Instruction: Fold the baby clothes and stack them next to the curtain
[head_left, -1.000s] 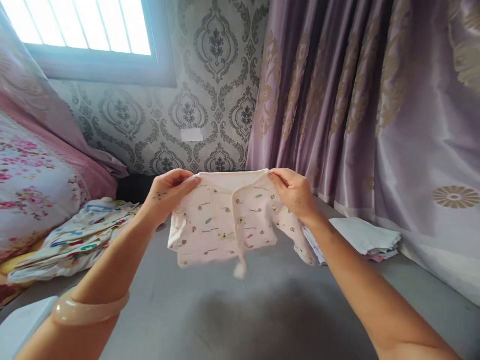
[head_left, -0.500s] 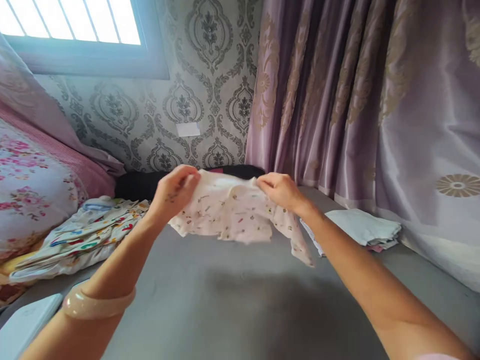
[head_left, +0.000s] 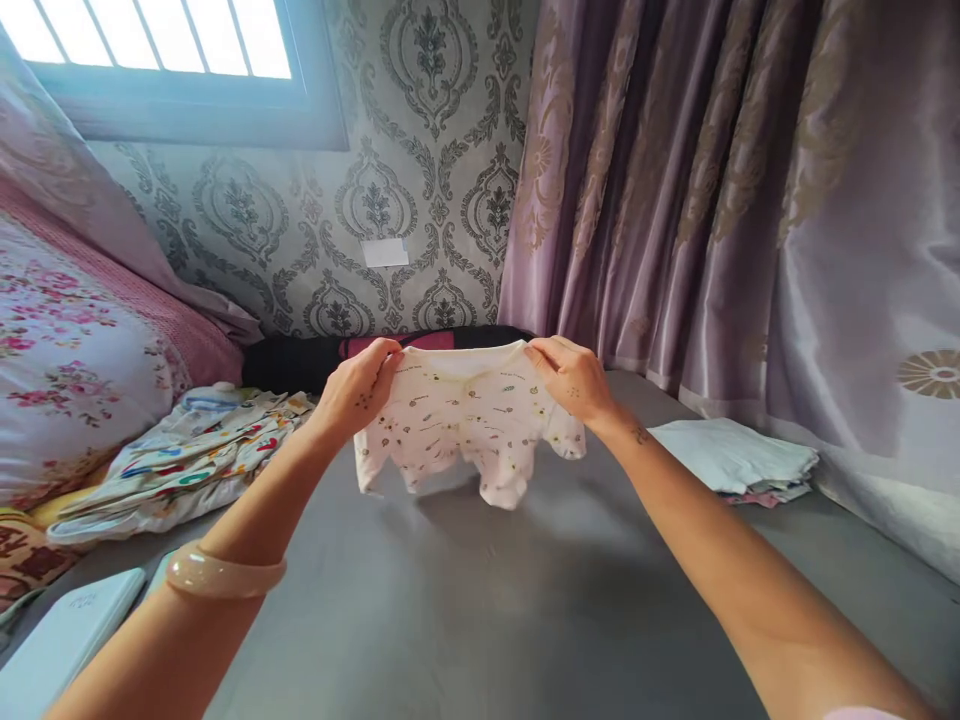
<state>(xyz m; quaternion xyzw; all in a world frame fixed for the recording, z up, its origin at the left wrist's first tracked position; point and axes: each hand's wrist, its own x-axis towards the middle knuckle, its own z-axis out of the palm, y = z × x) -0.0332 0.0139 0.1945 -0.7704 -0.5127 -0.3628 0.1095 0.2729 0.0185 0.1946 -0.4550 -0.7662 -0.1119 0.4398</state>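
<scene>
Stretched between my two hands is a small white baby shirt (head_left: 457, 410) with a scattered print of tiny figures. My left hand (head_left: 360, 385) pinches it at one shoulder, beside the neckline. At the other shoulder, my right hand (head_left: 574, 380) grips the cloth in the same way. The neckline is pulled straight along the top, while the sleeves and lower edge hang loosely over the grey sheet (head_left: 450, 620). A pale bangle (head_left: 225, 572) circles my left forearm.
Printed baby clothes (head_left: 195, 460) lie piled on the left by a floral bundle (head_left: 60, 370). A folded white stack (head_left: 739, 455) sits at right, near the purple curtain (head_left: 645, 190). A flat white object (head_left: 71, 630) lies lower left. Dark fabric (head_left: 292, 367) runs along the wall.
The shirt has swung from a slanted, bunched hang to a more even one, its right sleeve shifting up and inward. Both hands keep their hold. The view has moved slightly.
</scene>
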